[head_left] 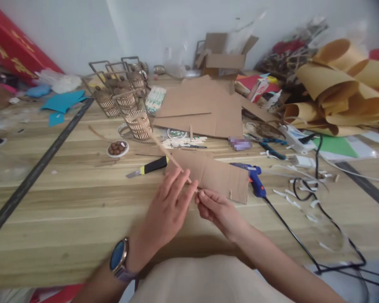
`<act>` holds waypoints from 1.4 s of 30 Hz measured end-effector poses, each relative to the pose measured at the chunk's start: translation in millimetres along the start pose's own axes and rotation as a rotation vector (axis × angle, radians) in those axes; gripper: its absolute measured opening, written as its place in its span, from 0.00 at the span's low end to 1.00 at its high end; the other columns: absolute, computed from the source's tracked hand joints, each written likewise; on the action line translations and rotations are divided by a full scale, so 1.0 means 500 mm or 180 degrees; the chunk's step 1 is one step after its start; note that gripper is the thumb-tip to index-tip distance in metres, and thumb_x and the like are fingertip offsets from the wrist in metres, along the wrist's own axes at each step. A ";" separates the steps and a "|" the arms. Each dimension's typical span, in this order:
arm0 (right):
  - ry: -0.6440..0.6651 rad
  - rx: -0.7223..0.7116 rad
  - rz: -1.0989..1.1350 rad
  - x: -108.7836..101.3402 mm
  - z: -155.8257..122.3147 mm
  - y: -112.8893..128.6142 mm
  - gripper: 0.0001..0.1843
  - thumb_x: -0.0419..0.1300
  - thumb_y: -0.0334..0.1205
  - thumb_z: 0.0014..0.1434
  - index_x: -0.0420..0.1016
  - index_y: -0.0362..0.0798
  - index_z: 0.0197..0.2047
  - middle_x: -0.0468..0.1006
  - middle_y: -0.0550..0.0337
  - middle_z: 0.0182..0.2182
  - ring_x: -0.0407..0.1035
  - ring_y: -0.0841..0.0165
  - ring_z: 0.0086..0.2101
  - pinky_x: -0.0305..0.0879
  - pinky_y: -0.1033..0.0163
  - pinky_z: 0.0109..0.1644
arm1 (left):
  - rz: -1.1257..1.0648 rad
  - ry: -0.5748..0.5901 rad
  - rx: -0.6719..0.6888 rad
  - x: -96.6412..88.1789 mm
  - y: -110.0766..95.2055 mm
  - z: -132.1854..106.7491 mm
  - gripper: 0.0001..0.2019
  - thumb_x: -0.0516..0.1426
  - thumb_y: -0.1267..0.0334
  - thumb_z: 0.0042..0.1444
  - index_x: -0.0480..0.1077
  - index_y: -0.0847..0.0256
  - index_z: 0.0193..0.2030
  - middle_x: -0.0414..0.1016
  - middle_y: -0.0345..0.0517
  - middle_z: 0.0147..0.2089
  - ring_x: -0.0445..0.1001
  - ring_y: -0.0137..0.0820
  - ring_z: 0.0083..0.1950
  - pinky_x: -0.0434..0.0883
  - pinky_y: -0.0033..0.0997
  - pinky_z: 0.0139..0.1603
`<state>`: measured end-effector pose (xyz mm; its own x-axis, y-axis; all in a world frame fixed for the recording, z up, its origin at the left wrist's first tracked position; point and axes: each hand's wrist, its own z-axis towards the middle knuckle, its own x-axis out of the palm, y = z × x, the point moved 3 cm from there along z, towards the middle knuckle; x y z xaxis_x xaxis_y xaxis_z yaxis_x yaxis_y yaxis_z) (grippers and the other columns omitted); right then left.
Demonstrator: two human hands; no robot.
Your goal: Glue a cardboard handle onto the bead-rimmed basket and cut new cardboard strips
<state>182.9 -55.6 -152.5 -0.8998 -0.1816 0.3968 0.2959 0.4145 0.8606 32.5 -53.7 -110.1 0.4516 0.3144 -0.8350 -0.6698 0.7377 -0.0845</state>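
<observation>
A narrow brown cardboard strip (167,152) runs slantwise from beside the baskets down to my hands. My left hand (167,206), with a watch on its wrist, is open, its outstretched fingers lying over the strip's lower part; its thumb is hidden. The fingers of my right hand (216,210) are closed in a pinch on the strip's near end. Beyond my hands lies a flat cardboard piece (217,174). A utility knife (154,165) with its blade out rests left of it, and a blue glue gun (255,179) sits by its right edge.
Small striped baskets with tall handles (139,124) stand at the back left, near a bowl of brown balls (117,148). Larger cardboard sheets (202,103) lie behind. Pliers (271,150), cables (290,235) and rolled brown paper (341,92) occupy the right.
</observation>
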 end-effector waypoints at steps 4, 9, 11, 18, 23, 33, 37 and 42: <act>0.0585 0.0597 0.1367 0.002 0.025 -0.013 0.26 0.73 0.57 0.52 0.64 0.49 0.31 0.52 0.78 0.14 0.37 0.79 0.17 0.37 0.69 0.21 | -0.1495 -0.0486 -0.1950 0.026 0.041 -0.021 0.16 0.53 0.62 0.68 0.65 0.61 0.61 0.74 0.57 0.55 0.75 0.39 0.51 0.75 0.39 0.47; 0.1097 0.0933 0.1948 0.015 0.038 -0.027 0.25 0.72 0.52 0.55 0.59 0.50 0.29 0.49 0.79 0.13 0.31 0.78 0.16 0.33 0.72 0.17 | -0.3788 0.0233 -0.3361 0.077 0.045 -0.014 0.23 0.57 0.45 0.61 0.72 0.63 0.52 0.78 0.51 0.42 0.74 0.34 0.37 0.72 0.33 0.38; 0.1209 0.1055 0.1883 0.018 0.035 -0.038 0.25 0.71 0.55 0.56 0.60 0.50 0.30 0.50 0.79 0.13 0.32 0.79 0.16 0.33 0.72 0.17 | -0.4243 0.0390 -0.3341 0.086 0.038 -0.001 0.20 0.60 0.45 0.58 0.74 0.62 0.43 0.77 0.46 0.35 0.74 0.32 0.36 0.71 0.32 0.40; 0.0290 0.0258 -0.0523 0.002 0.032 -0.047 0.35 0.54 0.75 0.58 0.68 0.48 0.28 0.66 0.68 0.17 0.54 0.78 0.15 0.47 0.68 0.19 | -0.4325 0.0533 -0.3631 0.110 0.041 -0.005 0.16 0.61 0.49 0.57 0.66 0.59 0.28 0.64 0.33 0.22 0.65 0.26 0.24 0.62 0.26 0.27; 0.0108 0.0168 -0.0877 -0.003 0.034 -0.032 0.32 0.59 0.71 0.57 0.68 0.48 0.25 0.62 0.71 0.15 0.52 0.78 0.15 0.46 0.68 0.19 | -0.4270 0.0615 -0.3615 0.116 0.050 -0.018 0.15 0.61 0.50 0.58 0.70 0.60 0.29 0.67 0.35 0.24 0.65 0.26 0.27 0.63 0.26 0.30; 0.0652 0.0859 0.0604 0.002 0.025 -0.044 0.32 0.65 0.70 0.52 0.70 0.46 0.23 0.62 0.72 0.11 0.45 0.81 0.10 0.38 0.71 0.12 | -0.5558 0.1077 -0.3566 0.111 0.027 -0.015 0.18 0.65 0.46 0.53 0.74 0.61 0.31 0.71 0.40 0.22 0.72 0.31 0.28 0.66 0.29 0.32; -0.0093 0.0069 -0.0157 -0.015 0.025 -0.029 0.32 0.60 0.70 0.57 0.70 0.47 0.24 0.64 0.70 0.14 0.51 0.79 0.12 0.45 0.70 0.14 | -0.5635 0.0877 -0.3866 0.109 0.035 -0.014 0.19 0.70 0.47 0.45 0.74 0.61 0.28 0.69 0.38 0.23 0.64 0.24 0.24 0.61 0.26 0.26; -0.0831 -0.1150 -0.1262 -0.030 0.012 -0.001 0.13 0.64 0.49 0.63 0.76 0.49 0.34 0.70 0.67 0.22 0.61 0.77 0.19 0.58 0.69 0.21 | -0.5764 0.0734 -0.4268 0.106 0.039 -0.013 0.20 0.73 0.49 0.39 0.73 0.62 0.25 0.68 0.36 0.23 0.61 0.22 0.24 0.60 0.24 0.26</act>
<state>194.5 -47.5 -160.7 -0.9994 -0.0162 -0.0292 -0.0296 0.0220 0.9993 39.5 -26.4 -159.8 0.8597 -0.1298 0.4940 0.3031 -0.6489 -0.6979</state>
